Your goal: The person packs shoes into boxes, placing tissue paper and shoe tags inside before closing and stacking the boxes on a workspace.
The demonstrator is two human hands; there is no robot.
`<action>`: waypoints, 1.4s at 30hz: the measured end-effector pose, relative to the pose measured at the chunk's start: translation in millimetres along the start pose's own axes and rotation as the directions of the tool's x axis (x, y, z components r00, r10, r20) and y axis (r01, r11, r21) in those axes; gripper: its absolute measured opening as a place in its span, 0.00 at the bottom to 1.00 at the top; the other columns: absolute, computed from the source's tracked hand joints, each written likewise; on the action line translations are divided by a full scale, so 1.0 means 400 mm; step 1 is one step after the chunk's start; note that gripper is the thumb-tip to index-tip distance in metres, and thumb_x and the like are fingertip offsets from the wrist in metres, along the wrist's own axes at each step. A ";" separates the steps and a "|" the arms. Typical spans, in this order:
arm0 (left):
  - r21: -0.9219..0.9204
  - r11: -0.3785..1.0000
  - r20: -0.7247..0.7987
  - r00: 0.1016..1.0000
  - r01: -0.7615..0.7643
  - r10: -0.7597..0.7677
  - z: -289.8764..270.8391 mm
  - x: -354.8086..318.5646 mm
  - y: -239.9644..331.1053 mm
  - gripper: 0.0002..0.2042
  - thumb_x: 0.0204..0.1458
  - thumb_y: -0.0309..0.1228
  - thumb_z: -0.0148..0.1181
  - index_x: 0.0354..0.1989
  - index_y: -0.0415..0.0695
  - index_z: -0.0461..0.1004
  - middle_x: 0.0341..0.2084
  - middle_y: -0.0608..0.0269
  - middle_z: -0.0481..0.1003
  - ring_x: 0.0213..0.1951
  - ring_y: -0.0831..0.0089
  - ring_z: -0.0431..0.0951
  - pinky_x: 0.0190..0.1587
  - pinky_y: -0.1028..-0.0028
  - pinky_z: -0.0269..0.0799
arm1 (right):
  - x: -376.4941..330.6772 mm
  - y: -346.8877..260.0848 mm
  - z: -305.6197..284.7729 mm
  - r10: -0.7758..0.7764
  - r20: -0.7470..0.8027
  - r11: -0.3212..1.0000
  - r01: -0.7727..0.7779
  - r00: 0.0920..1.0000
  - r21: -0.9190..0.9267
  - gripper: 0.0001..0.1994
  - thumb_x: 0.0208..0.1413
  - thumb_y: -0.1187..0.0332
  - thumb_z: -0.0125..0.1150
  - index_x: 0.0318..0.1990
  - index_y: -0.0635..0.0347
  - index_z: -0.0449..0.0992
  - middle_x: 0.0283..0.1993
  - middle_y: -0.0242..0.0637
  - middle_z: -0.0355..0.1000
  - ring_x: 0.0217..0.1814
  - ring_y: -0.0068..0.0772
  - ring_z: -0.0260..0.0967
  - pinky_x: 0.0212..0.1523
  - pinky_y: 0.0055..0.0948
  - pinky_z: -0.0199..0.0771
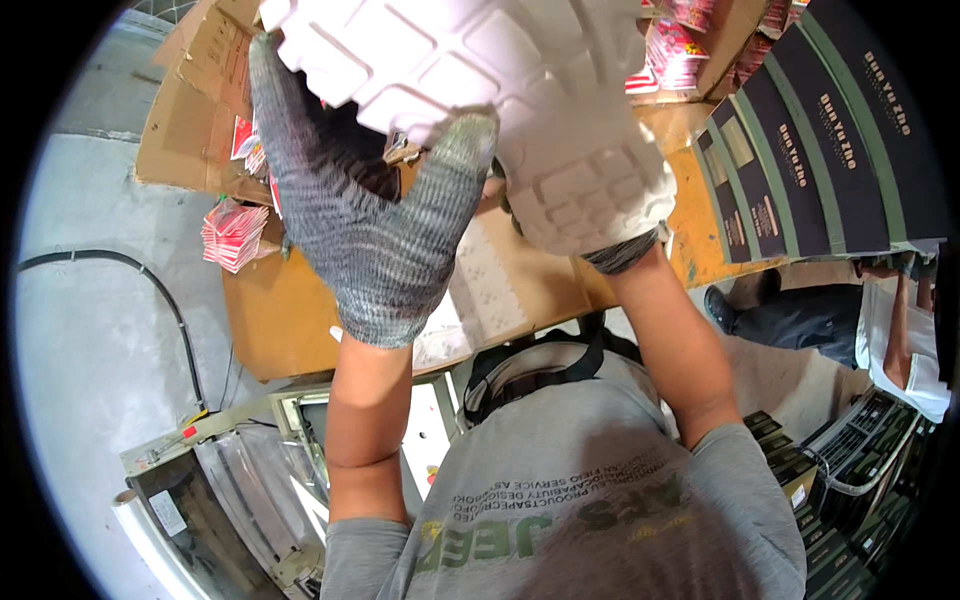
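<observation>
A shoe with a thick white lugged sole [570,100] is held up close before me, its underside facing the camera; the upper is mostly hidden behind it. My left hand [365,235], in a grey knit glove, grips its left edge with the thumb pressed on the sole. The other fingers reach along the far side. My right hand [620,257], gloved too, holds the shoe from behind at its narrower end; only the glove's cuff and bits of finger show. Below the shoe, a sheet of pale patterned paper [485,285] lies on the orange-brown table [285,315].
Open cardboard boxes [185,120] stand on the table's far side, with red-and-white packets [235,235] nearby. Dark boxes with green bands [800,150] are stacked at right. Another person [890,330] is beyond them. At lower left is a machine [250,490] with a film roll [150,545].
</observation>
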State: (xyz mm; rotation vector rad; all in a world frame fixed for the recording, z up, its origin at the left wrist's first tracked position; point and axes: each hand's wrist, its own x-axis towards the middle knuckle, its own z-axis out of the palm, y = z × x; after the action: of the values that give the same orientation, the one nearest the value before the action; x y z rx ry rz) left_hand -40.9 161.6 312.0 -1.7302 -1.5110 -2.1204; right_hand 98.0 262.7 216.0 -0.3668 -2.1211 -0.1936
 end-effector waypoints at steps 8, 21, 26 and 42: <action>-0.076 0.991 -0.119 0.986 0.109 -0.117 0.027 -0.011 -0.001 0.37 0.56 0.29 0.68 0.72 0.35 0.56 0.64 0.54 0.67 0.64 0.65 0.68 0.65 0.66 0.65 | -0.010 0.030 0.009 -0.110 -0.169 0.993 0.101 0.979 -0.061 0.16 0.54 0.56 0.59 0.48 0.48 0.80 0.50 0.31 0.76 0.50 0.36 0.74 0.48 0.39 0.75; 0.053 0.976 -0.032 0.978 0.210 -0.208 -0.020 -0.008 -0.116 0.19 0.64 0.22 0.53 0.64 0.38 0.66 0.59 0.53 0.69 0.54 0.62 0.77 0.53 0.62 0.79 | 0.026 0.058 0.013 -0.183 -0.232 0.971 0.139 0.956 -0.194 0.17 0.53 0.57 0.61 0.49 0.47 0.80 0.50 0.30 0.76 0.55 0.34 0.74 0.55 0.45 0.76; -0.319 0.911 -0.028 0.958 0.261 -0.284 0.010 -0.042 -0.144 0.24 0.61 0.22 0.56 0.66 0.38 0.64 0.61 0.53 0.71 0.56 0.56 0.77 0.57 0.57 0.76 | 0.038 0.044 0.024 -0.093 -0.187 0.989 0.069 0.978 -0.130 0.19 0.53 0.56 0.61 0.52 0.50 0.77 0.52 0.33 0.75 0.57 0.36 0.73 0.57 0.45 0.75; 0.046 0.995 0.008 0.996 0.093 -0.093 0.065 -0.150 -0.057 0.39 0.50 0.19 0.69 0.69 0.31 0.54 0.67 0.48 0.60 0.67 0.59 0.64 0.65 0.63 0.66 | -0.022 0.018 0.103 0.226 0.688 -0.914 -0.094 0.690 0.395 0.27 0.55 0.53 0.60 0.60 0.57 0.70 0.60 0.42 0.70 0.62 0.45 0.70 0.63 0.48 0.70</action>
State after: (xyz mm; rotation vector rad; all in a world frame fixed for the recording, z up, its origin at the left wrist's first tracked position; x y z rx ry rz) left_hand -10.7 159.7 249.6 -1.6910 -1.6602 -2.1039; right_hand 72.1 279.4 186.1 0.1454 -0.4577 2.5006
